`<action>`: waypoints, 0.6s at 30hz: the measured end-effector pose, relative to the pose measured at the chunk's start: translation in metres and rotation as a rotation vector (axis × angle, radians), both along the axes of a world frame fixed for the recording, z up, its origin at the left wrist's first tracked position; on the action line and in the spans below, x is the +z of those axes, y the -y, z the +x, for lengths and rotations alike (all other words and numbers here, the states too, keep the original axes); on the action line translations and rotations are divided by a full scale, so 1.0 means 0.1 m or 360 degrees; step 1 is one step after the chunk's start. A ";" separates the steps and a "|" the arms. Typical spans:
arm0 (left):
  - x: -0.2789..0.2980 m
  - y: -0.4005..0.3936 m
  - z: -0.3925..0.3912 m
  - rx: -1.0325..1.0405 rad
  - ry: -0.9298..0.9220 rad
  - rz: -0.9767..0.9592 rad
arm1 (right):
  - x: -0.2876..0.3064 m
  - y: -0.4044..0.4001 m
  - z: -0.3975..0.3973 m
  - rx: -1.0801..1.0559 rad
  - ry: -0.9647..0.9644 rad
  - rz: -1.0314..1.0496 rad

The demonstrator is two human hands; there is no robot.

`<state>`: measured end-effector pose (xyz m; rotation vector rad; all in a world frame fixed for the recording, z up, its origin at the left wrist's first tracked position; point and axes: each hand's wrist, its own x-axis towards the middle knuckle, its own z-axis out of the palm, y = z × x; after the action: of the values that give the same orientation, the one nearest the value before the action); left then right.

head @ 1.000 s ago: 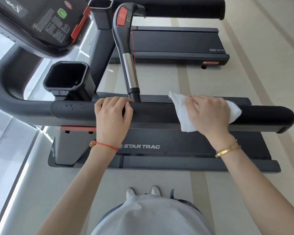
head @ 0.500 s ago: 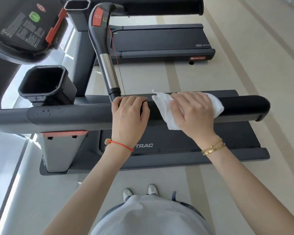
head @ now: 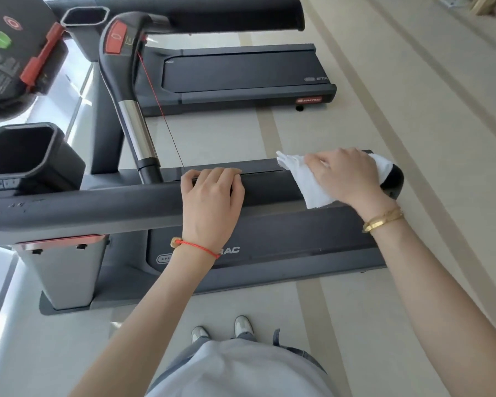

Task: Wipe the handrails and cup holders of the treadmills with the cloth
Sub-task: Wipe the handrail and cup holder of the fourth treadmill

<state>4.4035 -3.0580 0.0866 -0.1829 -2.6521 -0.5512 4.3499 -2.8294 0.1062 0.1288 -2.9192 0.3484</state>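
The near black padded handrail [head: 112, 207] runs across the view from left to right. My left hand [head: 212, 202] grips it just right of the centre post, fingers curled over the top. My right hand [head: 347, 176] holds a white cloth [head: 307, 184] wrapped over the rail close to its rounded right end [head: 394, 177]. Part of the cloth is hidden under that hand. A black cup holder [head: 26, 156] stands at the left behind the rail. A second cup holder [head: 85, 15] shows at the top.
A centre handle with a red button [head: 116, 38] and a chrome section [head: 132, 124] rises from the rail. The console [head: 6, 53] hangs at top left. Beyond lie the far handrail [head: 212, 12] and a neighbouring treadmill deck [head: 241, 70]. My shoes [head: 221, 329] stand on the pale floor.
My right hand slid the cloth rightward along the handrail, nearly to its end. My left hand shifted right along the rail, past the centre post.
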 end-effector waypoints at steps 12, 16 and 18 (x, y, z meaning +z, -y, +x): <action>0.03 0.40 0.13 0.0008 -0.0044 0.0115 | -0.16 0.97 0.21 0.0420 -0.0451 0.0052; 0.04 0.64 0.22 0.0001 -0.0112 0.0149 | -0.27 1.15 0.27 0.0564 -0.0685 -0.0031; 0.06 0.80 0.27 0.0028 -0.0139 0.0176 | -0.29 1.28 0.27 0.0593 -0.0775 -0.0068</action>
<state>4.4304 -3.1383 0.0930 -0.1469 -2.5285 -0.6668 4.3773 -2.9573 0.0776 0.6567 -2.3941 0.3716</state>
